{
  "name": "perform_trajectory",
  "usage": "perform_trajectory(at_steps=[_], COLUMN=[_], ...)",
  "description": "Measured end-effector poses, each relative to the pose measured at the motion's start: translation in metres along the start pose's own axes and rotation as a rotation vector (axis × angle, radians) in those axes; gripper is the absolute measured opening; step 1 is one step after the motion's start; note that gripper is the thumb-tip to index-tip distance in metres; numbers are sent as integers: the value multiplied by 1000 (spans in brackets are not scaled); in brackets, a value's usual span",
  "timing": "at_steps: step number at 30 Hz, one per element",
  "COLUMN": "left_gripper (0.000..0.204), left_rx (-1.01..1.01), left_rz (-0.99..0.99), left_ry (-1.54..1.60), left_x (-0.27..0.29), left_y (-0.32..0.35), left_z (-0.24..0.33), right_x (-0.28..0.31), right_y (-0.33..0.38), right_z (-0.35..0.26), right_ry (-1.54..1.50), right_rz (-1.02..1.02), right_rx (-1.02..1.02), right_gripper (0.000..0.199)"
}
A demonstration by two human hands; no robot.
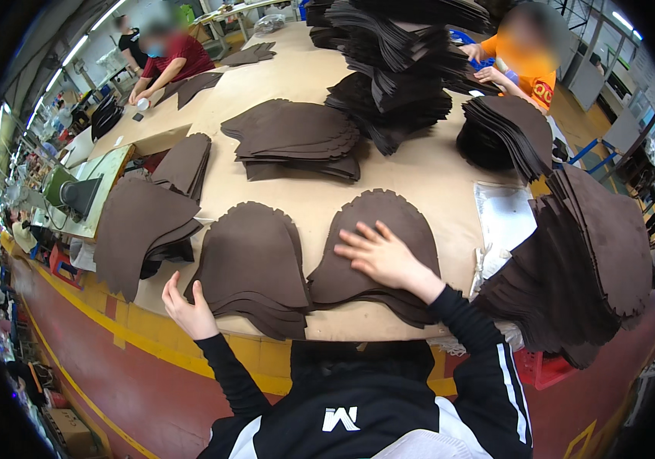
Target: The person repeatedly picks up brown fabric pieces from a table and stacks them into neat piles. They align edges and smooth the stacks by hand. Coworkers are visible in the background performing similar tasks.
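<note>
Spread flat, my right hand [377,256] rests on the right-hand stack of dark brown cut panels [408,222], which have a rounded, notched top edge. My left hand [188,307] hangs in the air just off the table's front edge, fingers apart and holding nothing. Closest to it is a second stack of the same brown panels [247,245], whose lower layers fan out toward me. Further left, a third pile [140,222] droops over the table's edge.
Behind lies another panel stack [297,130] on the tan table [457,191]. Tall dark piles [396,76] rise at the back; a large bundle [572,260] leans at right beside a white sheet [502,218]. Two co-workers [182,61] [523,69] handle things across the table.
</note>
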State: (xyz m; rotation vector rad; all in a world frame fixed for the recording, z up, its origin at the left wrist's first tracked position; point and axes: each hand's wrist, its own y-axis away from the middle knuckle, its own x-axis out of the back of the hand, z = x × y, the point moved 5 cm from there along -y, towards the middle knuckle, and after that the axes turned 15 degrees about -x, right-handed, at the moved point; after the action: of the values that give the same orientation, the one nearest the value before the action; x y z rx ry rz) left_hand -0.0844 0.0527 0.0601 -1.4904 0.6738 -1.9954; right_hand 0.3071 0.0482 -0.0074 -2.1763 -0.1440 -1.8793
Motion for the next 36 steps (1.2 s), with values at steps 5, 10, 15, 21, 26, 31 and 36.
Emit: perform_trajectory(at_steps=[5, 10, 15, 21, 26, 31, 36], left_gripper=[30, 73, 64, 22, 12, 22, 30], left_rx=[-37, -359, -196, -64, 36, 257, 0], left_rz=[-183, -545, -672, -527, -350, -351, -269], left_ry=[816, 679, 673, 834, 1159, 617, 830], left_x=[-31, -87, -110, -86, -25, -3, -20], left_y=[36, 84, 80, 37, 9, -15, 18], left_z=[92, 188, 181, 183, 127, 15, 64], right_x=[-10, 16, 72, 120, 107, 35, 0], right_y=[-80, -88, -11, 54, 49, 35, -21], right_z=[65, 103, 69, 24, 14, -18, 24], right_ry=[38, 110, -143, -207, -296, -90, -9], right_rz=[-65, -16, 111, -10, -10, -101, -13], right_rx=[-257, -446, -312, -300, -216, -11, -123], right_gripper=[49, 51, 50, 50, 52, 49, 50])
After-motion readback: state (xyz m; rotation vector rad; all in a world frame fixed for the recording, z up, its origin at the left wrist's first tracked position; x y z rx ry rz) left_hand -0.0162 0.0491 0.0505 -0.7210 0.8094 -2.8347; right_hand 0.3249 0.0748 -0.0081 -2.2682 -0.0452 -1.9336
